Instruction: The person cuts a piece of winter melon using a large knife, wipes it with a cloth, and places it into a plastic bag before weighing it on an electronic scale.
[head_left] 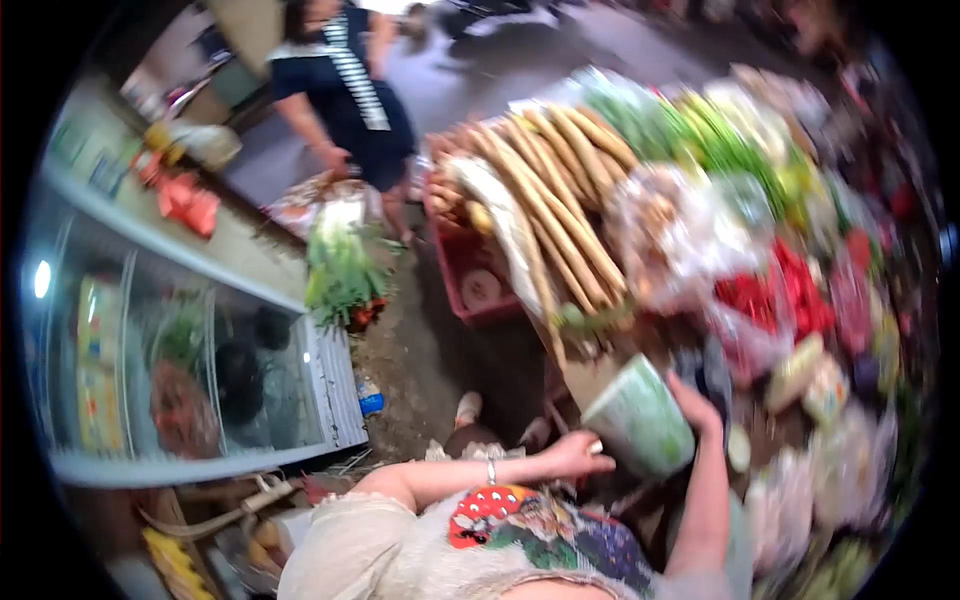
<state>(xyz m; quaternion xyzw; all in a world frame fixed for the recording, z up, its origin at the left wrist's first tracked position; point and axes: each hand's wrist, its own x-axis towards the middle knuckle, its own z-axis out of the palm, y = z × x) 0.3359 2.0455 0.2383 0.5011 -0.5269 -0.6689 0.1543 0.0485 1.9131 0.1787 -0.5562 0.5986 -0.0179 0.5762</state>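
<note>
The left arm crosses from the lower left of the frame, bent at the elbow, to the left hand point(580, 455) just right of lower centre. Its fingers curl near the lower left edge of a green melon piece point(645, 418); something pale shows at them, but I cannot tell whether this grip pinches it. The right forearm rises from the lower right, and the right hand point(697, 405) has its grip closed against the melon piece's right side.

The bench point(592, 378), right of centre, carries long brown roots point(560, 200) and bagged produce point(670, 235). A red crate point(490, 315) is at centre, a glass-fronted case point(200, 465) at left. A person point(350, 80) in dark clothes stands at upper left.

The melon piece tilts, its pale end towards upper left, its long axis seemingly slanting down to lower right.
</note>
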